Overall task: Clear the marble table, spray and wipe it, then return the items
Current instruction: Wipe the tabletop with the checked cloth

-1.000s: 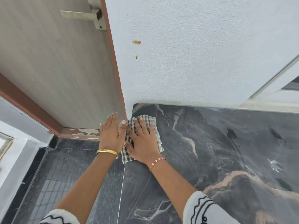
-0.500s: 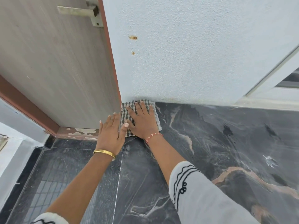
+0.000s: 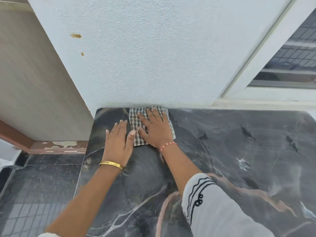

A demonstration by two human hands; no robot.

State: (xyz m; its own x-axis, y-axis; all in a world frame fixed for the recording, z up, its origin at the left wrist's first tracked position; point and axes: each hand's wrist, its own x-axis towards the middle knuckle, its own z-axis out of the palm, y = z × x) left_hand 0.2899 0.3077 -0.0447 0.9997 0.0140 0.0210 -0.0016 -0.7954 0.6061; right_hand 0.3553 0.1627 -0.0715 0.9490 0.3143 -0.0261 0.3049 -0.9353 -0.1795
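In the head view, the right hand (image 3: pixel 156 128) is lying flat with straight, spread fingers on a folded checked cloth (image 3: pixel 136 120), pressing it onto the dark marble table (image 3: pixel 239 151) at the table's far edge, where the cloth's far side is touching the foot of the textured white wall (image 3: pixel 153 57). The left hand (image 3: pixel 118 144), wearing a gold bangle (image 3: pixel 111 164), is resting palm-down and relaxed on the marble just beside the cloth, its thumb tip touching the cloth's near left edge, grasping nothing. A white window frame (image 3: pixel 259 53) is showing at the right, and a dark tiled floor (image 3: pixel 39 185) lies to the left of the table.
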